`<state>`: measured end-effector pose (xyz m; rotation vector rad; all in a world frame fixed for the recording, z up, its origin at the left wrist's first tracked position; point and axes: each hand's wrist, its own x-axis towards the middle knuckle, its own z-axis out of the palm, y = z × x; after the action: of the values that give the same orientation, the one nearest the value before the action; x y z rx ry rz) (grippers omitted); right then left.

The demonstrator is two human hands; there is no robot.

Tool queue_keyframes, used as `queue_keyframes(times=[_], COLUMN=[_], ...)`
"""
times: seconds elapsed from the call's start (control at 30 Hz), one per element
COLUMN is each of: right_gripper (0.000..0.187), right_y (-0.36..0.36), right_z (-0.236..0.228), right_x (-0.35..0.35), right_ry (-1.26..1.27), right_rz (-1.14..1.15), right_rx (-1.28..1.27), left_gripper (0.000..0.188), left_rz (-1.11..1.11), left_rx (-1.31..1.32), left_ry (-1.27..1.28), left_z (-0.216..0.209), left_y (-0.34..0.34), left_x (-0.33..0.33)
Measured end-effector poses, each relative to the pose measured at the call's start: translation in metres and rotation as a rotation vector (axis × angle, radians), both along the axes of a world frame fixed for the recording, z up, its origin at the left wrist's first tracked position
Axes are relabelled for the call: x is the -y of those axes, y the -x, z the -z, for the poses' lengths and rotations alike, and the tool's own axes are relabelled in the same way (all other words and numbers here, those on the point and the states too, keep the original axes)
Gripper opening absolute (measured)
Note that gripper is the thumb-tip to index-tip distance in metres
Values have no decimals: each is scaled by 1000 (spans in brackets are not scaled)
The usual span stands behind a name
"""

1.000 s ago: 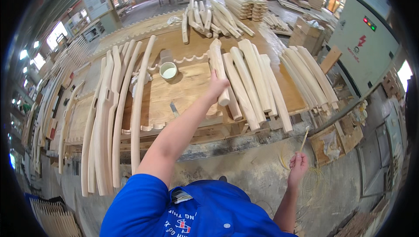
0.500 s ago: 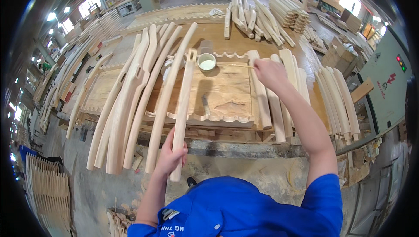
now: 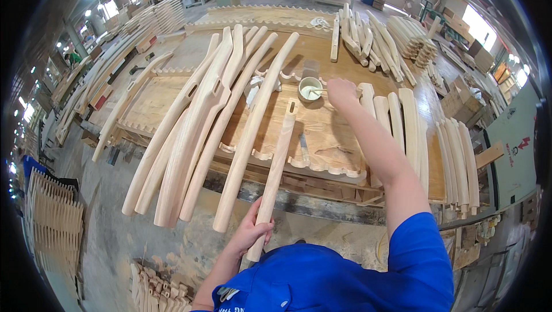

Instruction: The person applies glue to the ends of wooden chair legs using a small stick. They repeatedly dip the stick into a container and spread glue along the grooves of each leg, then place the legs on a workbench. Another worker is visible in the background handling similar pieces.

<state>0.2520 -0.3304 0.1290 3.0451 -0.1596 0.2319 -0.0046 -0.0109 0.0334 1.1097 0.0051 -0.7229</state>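
Note:
My left hand point(image 3: 253, 232) is wrapped round the lower end of a pale wooden chair leg point(image 3: 278, 168) with a slot cut near its top. The piece slants up and away over the work board's front edge. My right hand point(image 3: 342, 93) pinches a thin stick point(image 3: 320, 90), its tip inside a small round cup point(image 3: 305, 97) of whitish paste. That cup stands at the far edge of the scalloped wooden board point(image 3: 276, 117). On the board lies a flat tool, perhaps a brush or scraper point(image 3: 304, 148).
Long curved wooden pieces point(image 3: 192, 139) rest across the board to the left, some slotted. More lengths point(image 3: 407, 122) lie at the right. Wooden parts are piled at the back point(image 3: 368, 41). A green-grey cabinet point(image 3: 512, 145) stands far right.
My right hand has brought the stick from right of the cup into it. The left hand has drawn the slotted wooden piece nearer to me. The whole view has shifted.

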Motion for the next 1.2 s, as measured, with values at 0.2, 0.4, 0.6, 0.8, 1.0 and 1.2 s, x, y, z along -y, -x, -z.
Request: queue_keyframes(times=[0.2, 0.4, 0.6, 0.8, 1.0, 1.2], right_gripper=[18, 17, 16, 15, 17, 16], right_y=[20, 26, 26, 18, 21, 21], right_z=[61, 87, 76, 66, 82, 68], right_x=[31, 43, 35, 48, 65, 48], right_ry=[-440, -546, -542, -1118, -698, -1388], right_rz=[80, -75, -84, 92, -195, 76], right_rx=[308, 386, 543, -60, 497, -67], left_gripper=[81, 75, 71, 69, 71, 68], left_rz=[35, 49, 21, -24, -59, -34], left_rx=[-42, -68, -55, 35, 296, 129], left_ry=[77, 15, -39, -96, -405, -210], left_z=[3, 3, 8, 35, 62, 52], left_y=[-1, 0, 0, 3, 2, 0], left_x=[2, 8, 11, 17, 21, 7])
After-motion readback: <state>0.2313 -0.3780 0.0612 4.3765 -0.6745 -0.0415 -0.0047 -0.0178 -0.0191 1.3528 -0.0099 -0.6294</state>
